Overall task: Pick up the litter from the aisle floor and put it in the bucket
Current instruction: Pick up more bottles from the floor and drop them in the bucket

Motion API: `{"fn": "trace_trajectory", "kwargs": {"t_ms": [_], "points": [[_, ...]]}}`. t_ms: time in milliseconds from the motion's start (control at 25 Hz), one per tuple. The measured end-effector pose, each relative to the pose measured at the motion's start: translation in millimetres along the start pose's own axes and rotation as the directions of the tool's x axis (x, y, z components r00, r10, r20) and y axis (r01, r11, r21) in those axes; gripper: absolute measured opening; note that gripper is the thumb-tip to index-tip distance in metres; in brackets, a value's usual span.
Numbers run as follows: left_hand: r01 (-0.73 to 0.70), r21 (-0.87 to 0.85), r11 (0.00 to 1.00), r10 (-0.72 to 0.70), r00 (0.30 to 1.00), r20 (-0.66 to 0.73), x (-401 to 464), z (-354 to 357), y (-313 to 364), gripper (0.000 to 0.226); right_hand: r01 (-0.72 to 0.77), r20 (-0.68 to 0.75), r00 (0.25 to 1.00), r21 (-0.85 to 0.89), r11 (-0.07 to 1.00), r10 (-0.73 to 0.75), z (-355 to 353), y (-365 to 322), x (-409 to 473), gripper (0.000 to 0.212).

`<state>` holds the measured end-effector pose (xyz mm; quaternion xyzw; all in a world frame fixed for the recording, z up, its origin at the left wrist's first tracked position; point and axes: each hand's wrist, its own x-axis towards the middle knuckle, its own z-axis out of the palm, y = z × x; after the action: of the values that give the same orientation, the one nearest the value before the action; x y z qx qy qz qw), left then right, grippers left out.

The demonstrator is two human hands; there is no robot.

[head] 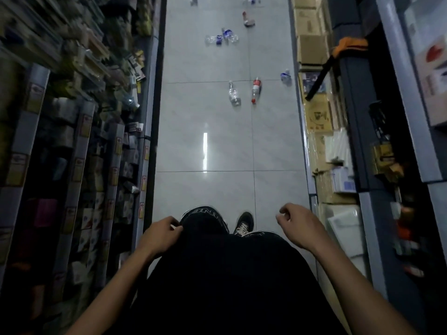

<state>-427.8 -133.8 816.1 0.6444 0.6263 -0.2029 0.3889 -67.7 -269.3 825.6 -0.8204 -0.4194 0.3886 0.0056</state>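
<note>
Pale tiled aisle floor (205,117): clear plastic bottle (234,94) is judged light, crushable, best gripped mid-body. Left hand (158,235) and right hand (298,228) are loosely curled, empty.

You have one view only, worn on your head and tilted forward and down along the aisle floor (225,131). Your left hand (159,235) sits close at 7 o'clock, your right hand (300,228) at 5 o'clock (wide-angle, so shelves (79,131) bend outward), and litter (233,93) lies far off toward 12 o'clock.
</note>
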Motion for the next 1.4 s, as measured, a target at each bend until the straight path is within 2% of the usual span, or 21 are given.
{"fn": "trace_trajectory", "kwargs": {"t_ms": [200,400,760,920,1160,1400], "points": [[0.088,-0.059,0.994,-0.089,0.996,-0.023,43,-44,19,0.030,0.074,0.012,0.997,-0.074,0.995,-0.074,-77,-47,105,0.037],[0.092,-0.111,0.990,-0.093,0.996,-0.006,139,-118,63,0.027,0.046,0.040,0.998,-0.092,0.995,-0.042,-133,-92,196,0.037],[-0.084,0.102,0.991,0.081,0.996,0.028,314,-283,216,0.038,-0.114,0.020,0.993,-0.009,0.993,0.114,-226,-123,286,0.017],[-0.110,0.158,0.981,0.110,0.994,0.009,386,-336,294,0.037,-0.168,0.031,0.986,0.069,0.983,0.166,-274,-114,343,0.021],[0.000,0.143,0.990,-0.001,1.000,0.006,433,-355,374,0.030,-0.095,0.059,0.994,0.044,0.995,0.092,-374,-101,465,0.025],[0.122,0.068,0.990,-0.124,0.991,0.039,434,-353,401,0.031,0.053,0.087,0.995,-0.047,0.997,-0.048,-463,-128,581,0.037]]}}
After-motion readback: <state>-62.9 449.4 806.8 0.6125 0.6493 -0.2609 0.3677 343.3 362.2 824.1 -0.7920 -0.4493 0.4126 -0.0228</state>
